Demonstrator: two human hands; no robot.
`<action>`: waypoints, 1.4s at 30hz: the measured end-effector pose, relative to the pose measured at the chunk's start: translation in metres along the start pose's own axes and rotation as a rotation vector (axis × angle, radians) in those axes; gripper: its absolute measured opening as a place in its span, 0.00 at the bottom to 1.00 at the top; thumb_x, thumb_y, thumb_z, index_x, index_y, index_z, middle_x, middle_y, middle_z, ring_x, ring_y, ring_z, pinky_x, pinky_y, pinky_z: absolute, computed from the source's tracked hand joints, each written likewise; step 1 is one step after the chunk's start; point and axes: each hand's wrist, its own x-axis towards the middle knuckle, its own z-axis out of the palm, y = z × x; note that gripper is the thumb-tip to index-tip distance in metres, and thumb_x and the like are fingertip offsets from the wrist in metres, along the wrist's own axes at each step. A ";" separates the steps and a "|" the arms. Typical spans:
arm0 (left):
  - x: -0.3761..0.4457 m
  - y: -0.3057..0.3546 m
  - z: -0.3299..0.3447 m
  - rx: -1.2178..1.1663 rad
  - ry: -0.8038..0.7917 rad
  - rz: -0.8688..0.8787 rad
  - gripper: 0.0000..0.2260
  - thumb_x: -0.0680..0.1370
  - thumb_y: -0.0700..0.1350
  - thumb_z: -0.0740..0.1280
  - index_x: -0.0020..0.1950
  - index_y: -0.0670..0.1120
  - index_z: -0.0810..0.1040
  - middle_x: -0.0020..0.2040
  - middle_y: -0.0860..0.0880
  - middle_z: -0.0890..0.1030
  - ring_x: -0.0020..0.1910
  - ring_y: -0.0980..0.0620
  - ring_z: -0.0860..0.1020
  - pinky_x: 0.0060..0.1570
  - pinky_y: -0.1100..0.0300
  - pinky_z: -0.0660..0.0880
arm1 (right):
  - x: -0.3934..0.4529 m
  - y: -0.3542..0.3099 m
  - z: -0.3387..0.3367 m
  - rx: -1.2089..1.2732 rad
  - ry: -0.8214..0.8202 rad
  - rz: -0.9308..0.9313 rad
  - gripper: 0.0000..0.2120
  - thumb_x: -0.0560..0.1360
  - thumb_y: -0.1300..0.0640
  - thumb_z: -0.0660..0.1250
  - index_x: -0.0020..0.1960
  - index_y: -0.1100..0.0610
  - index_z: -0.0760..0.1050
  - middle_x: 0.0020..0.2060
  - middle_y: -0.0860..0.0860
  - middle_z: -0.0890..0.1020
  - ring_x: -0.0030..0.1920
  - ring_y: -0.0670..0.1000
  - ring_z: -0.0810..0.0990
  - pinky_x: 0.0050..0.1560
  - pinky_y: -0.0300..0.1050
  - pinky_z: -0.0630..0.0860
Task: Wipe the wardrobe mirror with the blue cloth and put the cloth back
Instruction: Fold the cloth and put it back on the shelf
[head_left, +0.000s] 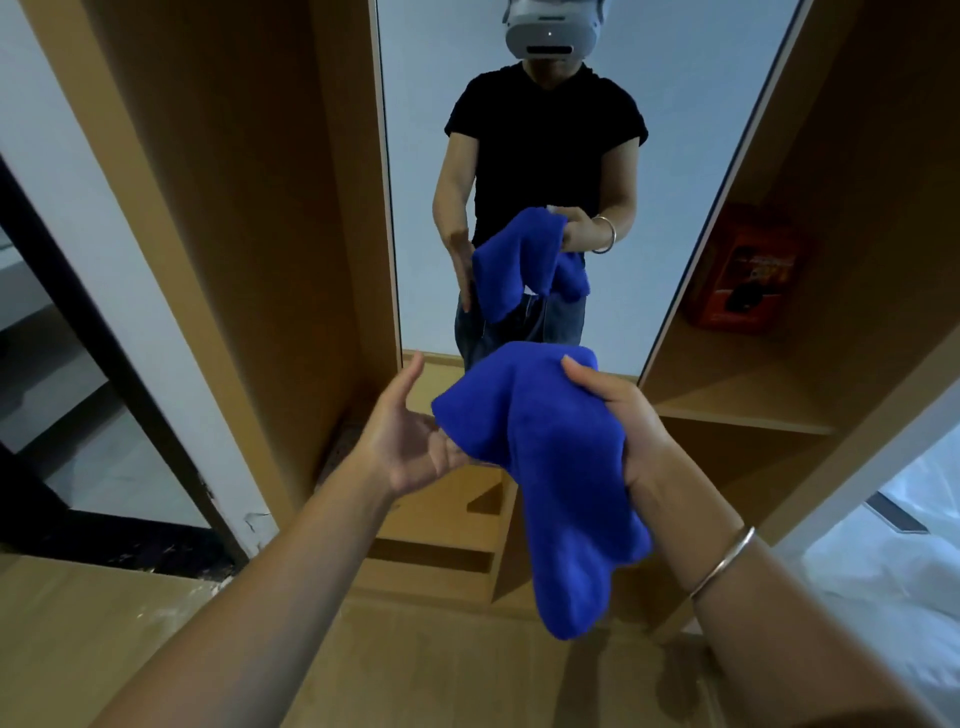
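The blue cloth hangs bunched in front of me, its long end drooping down. My right hand grips its upper part, thumb over the top and a silver bangle on the wrist. My left hand is open, palm up, with the fingertips under the cloth's left edge. The tall wardrobe mirror stands straight ahead between wooden panels, a short way beyond both hands. It reflects a person in a black shirt holding the same cloth.
Wooden wardrobe sides flank the mirror, with an open shelf on the right holding a red box. A low wooden step sits below the mirror. A dark-framed glass door is on the left, white bedding on the right.
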 end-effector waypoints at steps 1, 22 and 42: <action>0.000 -0.005 0.002 0.059 -0.026 0.011 0.39 0.69 0.63 0.65 0.70 0.38 0.61 0.55 0.38 0.81 0.52 0.40 0.81 0.49 0.47 0.78 | 0.000 0.000 -0.001 0.042 0.003 0.004 0.15 0.71 0.52 0.67 0.52 0.62 0.77 0.40 0.57 0.85 0.38 0.52 0.84 0.42 0.46 0.77; 0.005 0.019 0.025 0.877 0.068 0.122 0.28 0.69 0.30 0.70 0.66 0.49 0.72 0.65 0.44 0.71 0.55 0.46 0.74 0.50 0.54 0.75 | 0.023 0.011 -0.036 -0.198 0.270 0.090 0.33 0.60 0.57 0.76 0.63 0.61 0.72 0.54 0.57 0.80 0.55 0.57 0.79 0.54 0.53 0.76; 0.024 0.024 0.058 2.105 0.028 0.019 0.17 0.77 0.43 0.64 0.66 0.44 0.67 0.61 0.43 0.73 0.53 0.46 0.73 0.51 0.54 0.72 | 0.016 0.000 -0.054 -1.068 0.290 -0.334 0.07 0.76 0.59 0.66 0.53 0.54 0.72 0.43 0.50 0.78 0.42 0.47 0.77 0.37 0.37 0.70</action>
